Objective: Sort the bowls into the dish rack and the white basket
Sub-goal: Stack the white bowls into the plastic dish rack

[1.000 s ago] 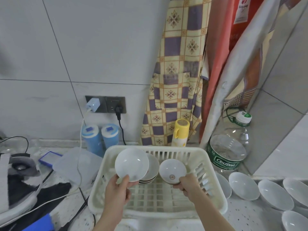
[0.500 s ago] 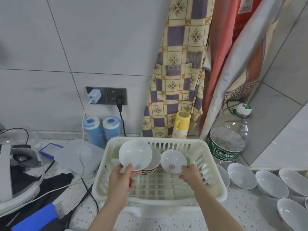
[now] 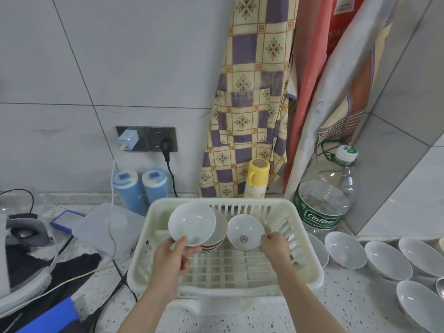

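**Both hands on bowls over the basket**

Your left hand (image 3: 168, 263) has its fingers pinching a plain white bowl (image 3: 191, 223), tilted against the stacked bowls (image 3: 216, 236) in the white basket (image 3: 310, 267). Your right hand (image 3: 274, 246) grips the red-marked bowl (image 3: 245, 233) beside them. More loose bowls (image 3: 346, 252) sit on the worktop (image 3: 336, 299), right.

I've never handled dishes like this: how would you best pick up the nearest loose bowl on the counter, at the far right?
Probably by the rim. The nearest loose bowl sits upright and open on the counter, so come from above with the right hand, thumb inside, fingers outside. Its near side looks free; another bowl stands close behind.
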Tool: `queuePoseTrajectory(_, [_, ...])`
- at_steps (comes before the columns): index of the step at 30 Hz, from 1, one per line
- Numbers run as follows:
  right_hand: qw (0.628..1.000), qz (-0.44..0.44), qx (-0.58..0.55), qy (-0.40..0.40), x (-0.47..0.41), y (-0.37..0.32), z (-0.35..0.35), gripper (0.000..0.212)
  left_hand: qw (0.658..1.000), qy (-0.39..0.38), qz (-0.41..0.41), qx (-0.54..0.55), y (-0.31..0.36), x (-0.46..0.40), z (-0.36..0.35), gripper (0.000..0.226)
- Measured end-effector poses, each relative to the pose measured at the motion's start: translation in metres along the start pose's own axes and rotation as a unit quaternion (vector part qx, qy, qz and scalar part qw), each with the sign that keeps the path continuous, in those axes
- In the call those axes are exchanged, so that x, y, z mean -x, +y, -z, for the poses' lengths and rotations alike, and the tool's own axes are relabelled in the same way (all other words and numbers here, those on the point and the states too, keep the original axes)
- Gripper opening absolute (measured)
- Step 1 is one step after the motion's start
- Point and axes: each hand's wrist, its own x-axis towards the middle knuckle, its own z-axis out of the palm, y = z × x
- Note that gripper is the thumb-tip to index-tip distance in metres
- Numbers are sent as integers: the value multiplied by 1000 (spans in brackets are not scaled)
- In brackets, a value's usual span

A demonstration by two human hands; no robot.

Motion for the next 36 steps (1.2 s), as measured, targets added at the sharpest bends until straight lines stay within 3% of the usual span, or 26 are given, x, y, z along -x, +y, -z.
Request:
queuePoseTrajectory(2, [997,23,-30,68,4,-2,3,8,1000,-17,6,-5,1,-3,-3,17])
queuePoseTrajectory(4, [985,68,-127,93,11,-7,5,7,999,-34,8,-18,2,-6,-11,18])
queuePoseTrajectory(7, [960,113,-250,62,19,-16,9,16,996,-72,20,-41,4,-9,-34,18])
queuePoseTrajectory(10, [924,97,-369,2,21,-19,16,22,993,-96,41,-60,5,-12,-64,19])
queuePoseTrajectory(14, [899,71,-431,-8,21,-17,19,26,988,-111,49,-91,-3,-17,-96,21])
queuePoseTrajectory(19, [941,96,-316,76,17,-12,19,13,983,-132,69,-111,-10,-26,-112,19])
queuePoseTrajectory(27, [975,114,-140,131,11,-7,15,36,979,-147,102,-102,-18,-35,-118,29])
queuePoseTrajectory(30, [979,111,-108,132,9,-6,13,28,978,-141,140,-67,-25,-34,-113,35])
queuePoseTrajectory(36, [986,97,-73,118,5,-4,9,22,957,-150,222,-113,-39,-31,-103,45])
